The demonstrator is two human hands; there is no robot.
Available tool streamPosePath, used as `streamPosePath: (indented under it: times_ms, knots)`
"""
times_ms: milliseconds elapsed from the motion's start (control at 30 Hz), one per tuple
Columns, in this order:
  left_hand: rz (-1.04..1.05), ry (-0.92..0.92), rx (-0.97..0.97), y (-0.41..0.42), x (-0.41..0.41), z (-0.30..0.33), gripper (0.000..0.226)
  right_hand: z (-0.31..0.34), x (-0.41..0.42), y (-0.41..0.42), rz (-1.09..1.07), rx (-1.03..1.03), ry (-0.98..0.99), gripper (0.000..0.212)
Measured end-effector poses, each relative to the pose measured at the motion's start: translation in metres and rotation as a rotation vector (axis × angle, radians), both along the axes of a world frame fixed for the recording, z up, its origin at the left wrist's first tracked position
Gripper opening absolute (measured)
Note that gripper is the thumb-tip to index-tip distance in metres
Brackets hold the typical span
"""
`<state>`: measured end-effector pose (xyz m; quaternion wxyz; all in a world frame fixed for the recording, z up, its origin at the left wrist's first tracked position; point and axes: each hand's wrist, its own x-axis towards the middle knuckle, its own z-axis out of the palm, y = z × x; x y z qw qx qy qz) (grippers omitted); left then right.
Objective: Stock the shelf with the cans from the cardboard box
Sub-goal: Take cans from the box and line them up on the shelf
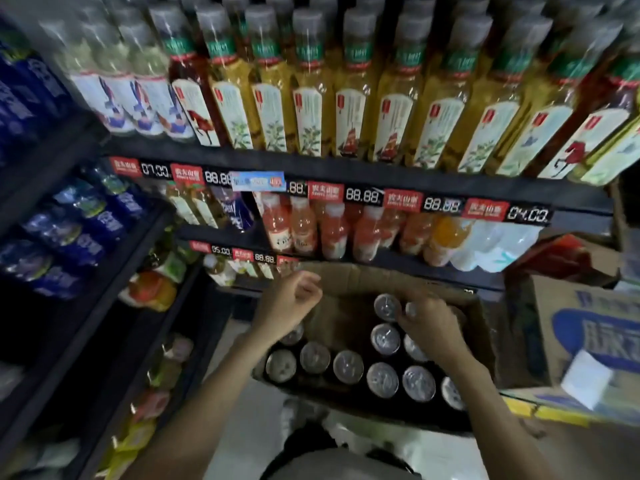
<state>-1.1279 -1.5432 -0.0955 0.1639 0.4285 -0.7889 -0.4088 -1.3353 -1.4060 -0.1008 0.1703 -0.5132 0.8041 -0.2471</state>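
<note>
Bottle-lined shelves point(346, 168) stood behind the cardboard box point(481, 327) of cans point(382, 375); left hand point(287, 303) hovered loosely curled, empty, right hand point(429, 323) gripped one can point(412, 308).

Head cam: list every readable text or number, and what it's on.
"07.00" on upper shelf price display
"88.88" on upper shelf price display
"04.00" on upper shelf price display
"05.00" on lower shelf price display
"88.88" on lower shelf price display
Red brand tags: Chinese characters, blurred.
Bottle labels, blue carton print: unreadable.
Can tops: no legible text.
</note>
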Motion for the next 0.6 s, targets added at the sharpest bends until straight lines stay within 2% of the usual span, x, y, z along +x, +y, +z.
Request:
streamPosePath:
  times_ms: [100, 200, 333, 467, 533, 600]
  knots:
    - [-0.064, -0.182, -0.102, 0.023, 0.014, -0.057, 0.022, -0.04, 0.009, 0.024, 0.038, 0.246, 0.02, 0.045]
    - [-0.176, -0.389, -0.265, 0.033, 0.026, -0.089, 0.033, -0.061, 0.024, 0.033, 0.106, 0.308, 0.076, 0.042]
    - [-0.315, -0.474, -0.278, 0.028, 0.037, -0.108, 0.053, -0.081, 0.051, 0.022, 0.298, 0.298, 0.098, 0.048]
    - [-0.539, -0.604, -0.286, 0.024, 0.034, -0.111, 0.082, -0.109, 0.069, 0.008, 0.466, 0.411, 0.335, 0.067]
    - [-0.584, -0.668, -0.328, 0.024, 0.028, -0.113, 0.085, -0.118, 0.076, 0.003, 0.458, 0.453, 0.441, 0.07]
    - [-0.605, -0.709, -0.388, 0.024, 0.024, -0.116, 0.082, -0.128, 0.078, 0.0, 0.464, 0.414, 0.513, 0.062]
